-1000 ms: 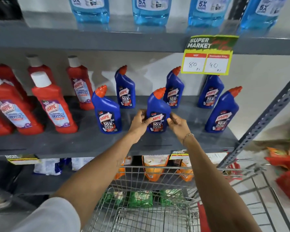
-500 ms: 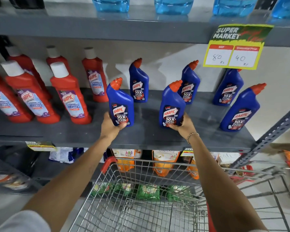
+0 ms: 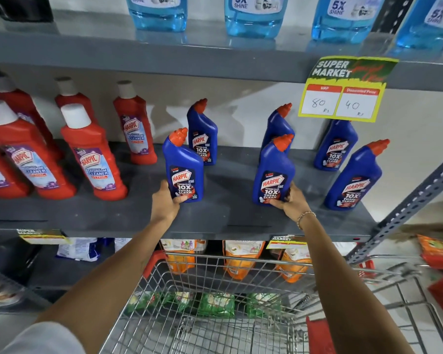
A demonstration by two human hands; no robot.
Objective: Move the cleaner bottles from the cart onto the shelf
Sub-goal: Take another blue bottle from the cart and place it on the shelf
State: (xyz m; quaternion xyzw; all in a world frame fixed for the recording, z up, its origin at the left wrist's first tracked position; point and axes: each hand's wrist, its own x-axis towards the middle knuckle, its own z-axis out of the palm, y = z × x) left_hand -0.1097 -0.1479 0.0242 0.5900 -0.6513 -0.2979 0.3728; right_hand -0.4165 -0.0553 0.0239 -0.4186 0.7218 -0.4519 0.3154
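- A grey metal shelf (image 3: 223,218) in a shop aisle is seen, with a wire cart (image 3: 215,315) below it.
- Two blue bottles stand upright near the shelf's front edge.
- The left hand (image 3: 165,204) is wrapped around the base of the left blue bottle (image 3: 183,167), thumb across the label's lower front.
- The right hand (image 3: 293,204) grips the base of the right blue bottle (image 3: 274,172), fingers (image 3: 276,203) curled under its label.
- Red bottles (image 3: 92,154) stand left of the held pair.

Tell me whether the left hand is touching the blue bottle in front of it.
Touching. The head view shows the left hand wrapped around the base of the front-left blue bottle, thumb lying across its lower label.
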